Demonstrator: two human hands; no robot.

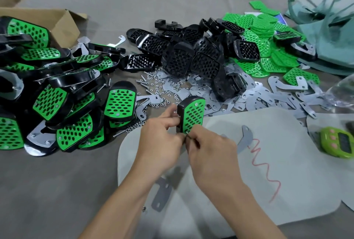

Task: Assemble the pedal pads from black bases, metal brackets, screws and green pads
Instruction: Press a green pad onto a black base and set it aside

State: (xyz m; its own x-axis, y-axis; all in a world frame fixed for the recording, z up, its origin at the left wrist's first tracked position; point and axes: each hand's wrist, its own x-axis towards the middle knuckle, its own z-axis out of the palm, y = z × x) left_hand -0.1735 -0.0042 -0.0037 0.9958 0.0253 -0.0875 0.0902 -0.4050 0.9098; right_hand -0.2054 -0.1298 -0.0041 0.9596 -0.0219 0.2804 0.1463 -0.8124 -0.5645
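1. A flat grey metal bracket [161, 194] lay on the pale felt mat [268, 181] by the table's near edge.
2. Over the mat's far left corner, the left hand [161, 143] gripped a black plastic pedal base faced with a green perforated pad [192, 117], held upright. The right hand [210, 154] pinched a thin dark piece [193, 140] at its lower end.
3. Finished green-and-black pedals [118, 102] were heaped along the left edge.
4. Bare black bases [178, 58] were piled mid-table, with loose green pads [256, 24] toward the far right corner.
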